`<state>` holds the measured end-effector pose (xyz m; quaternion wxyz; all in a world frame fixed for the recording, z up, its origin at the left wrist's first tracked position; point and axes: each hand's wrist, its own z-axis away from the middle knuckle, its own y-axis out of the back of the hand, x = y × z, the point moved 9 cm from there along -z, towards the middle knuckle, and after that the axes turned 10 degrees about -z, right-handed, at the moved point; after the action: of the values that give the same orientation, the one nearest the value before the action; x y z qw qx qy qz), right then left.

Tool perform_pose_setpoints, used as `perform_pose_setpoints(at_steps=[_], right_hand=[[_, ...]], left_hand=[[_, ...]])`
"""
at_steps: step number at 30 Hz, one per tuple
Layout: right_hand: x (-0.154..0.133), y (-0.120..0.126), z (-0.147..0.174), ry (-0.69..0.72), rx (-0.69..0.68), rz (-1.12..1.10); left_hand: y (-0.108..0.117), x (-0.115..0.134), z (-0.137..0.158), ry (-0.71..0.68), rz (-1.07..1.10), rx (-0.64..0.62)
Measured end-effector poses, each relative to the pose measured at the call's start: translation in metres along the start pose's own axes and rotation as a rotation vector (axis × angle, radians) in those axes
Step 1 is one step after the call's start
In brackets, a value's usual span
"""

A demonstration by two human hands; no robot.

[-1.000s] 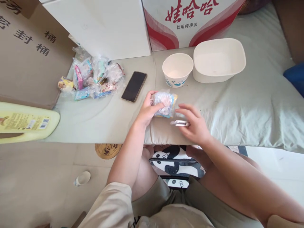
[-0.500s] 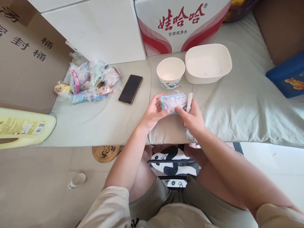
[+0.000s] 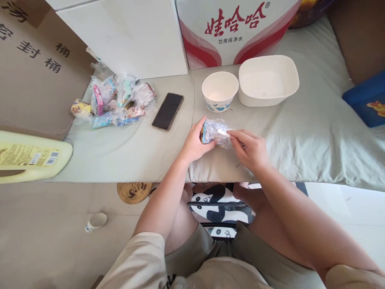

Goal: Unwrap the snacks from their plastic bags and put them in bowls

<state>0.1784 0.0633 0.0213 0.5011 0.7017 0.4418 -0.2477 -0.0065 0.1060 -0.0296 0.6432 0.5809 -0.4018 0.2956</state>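
My left hand (image 3: 197,140) is closed around the left side of a small blue packet in clear crinkly plastic wrap (image 3: 221,138), just above the cloth. In my right hand (image 3: 251,148) a slim white tool (image 3: 224,133) is pinched, its thin dark tip pointing left over the wrap. Whether the tip pierces the plastic I cannot tell, and the exact kind of tool is unclear. Just beyond the packet stands a white paper bowl (image 3: 220,90) with blue print. A larger white rectangular tub (image 3: 269,80) is to its right.
Several plastic-wrapped packets (image 3: 117,100) lie in a pile at the left, beside a phone (image 3: 167,111). Boxes (image 3: 234,36) line the back. A yellow jug (image 3: 33,156) lies at the left edge, a blue container (image 3: 367,100) at the right. A paper cup (image 3: 96,221) is on the floor.
My right hand has let go of the packet's right side and turned the white tool from upright to pointing left across the wrap. My left hand still holds the packet.
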Motion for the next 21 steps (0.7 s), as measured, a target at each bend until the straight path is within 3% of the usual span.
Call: perform_pose_setpoints(at_steps=[3, 7, 11, 16, 21], right_hand=[[0.002, 0.004, 0.0, -0.032, 0.023, 0.004], [0.01, 0.017, 0.0, -0.175, 0.083, -0.044], [0.013, 0.017, 0.0, -0.263, 0.055, -0.14], [0.006, 0.002, -0.001, -0.191, -0.055, -0.157], [0.013, -0.002, -0.003, -0.193, -0.017, -0.093]], left_hand=[[0.003, -0.001, -0.001, -0.002, -0.017, 0.036], [0.015, -0.009, -0.001, 0.036, -0.057, 0.145], [0.022, -0.008, 0.0, 0.047, -0.154, 0.207], [0.02, 0.008, 0.001, -0.05, -0.25, 0.217], [0.013, 0.014, 0.002, -0.101, -0.252, 0.152]])
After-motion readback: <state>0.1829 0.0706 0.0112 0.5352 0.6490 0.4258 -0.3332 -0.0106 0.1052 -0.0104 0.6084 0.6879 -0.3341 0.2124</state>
